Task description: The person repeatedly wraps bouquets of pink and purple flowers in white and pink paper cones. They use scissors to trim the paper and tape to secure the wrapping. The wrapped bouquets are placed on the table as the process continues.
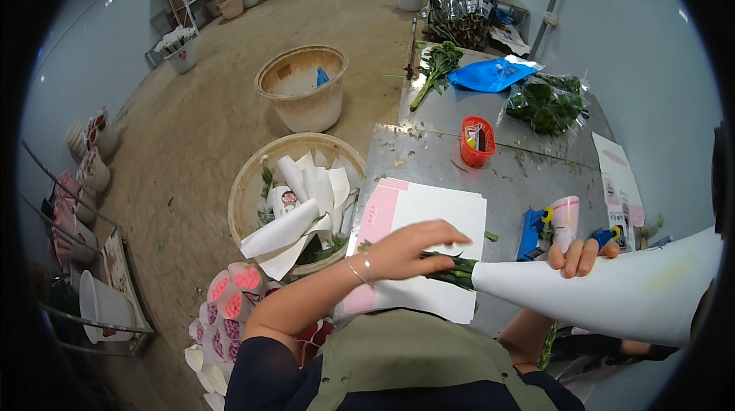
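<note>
A white paper cone wrap [603, 290] lies across the right side of my view, its wide end towards the right rim. Green stems [459, 273] stick out of its narrow end on the left. My right hand [581, 257] grips the wrap from behind, its fingertips curled over the far edge. At the stem ends, my left hand [416, 247] has its thumb across the stems and its fingers stretched above them; how firmly it holds them is unclear. Beneath lies a stack of white paper sheets [442, 210] with a pink band. Flowers inside the wrap are hidden.
A red plastic basket [478, 150], blue tape dispensers [531, 234], a blue bag [491, 75] and bagged greenery [545, 104] occupy the metal table [419, 150]. Left of it stand a tub of white paper wraps [238, 198], another tub [301, 107] and wrapped flowers [229, 307].
</note>
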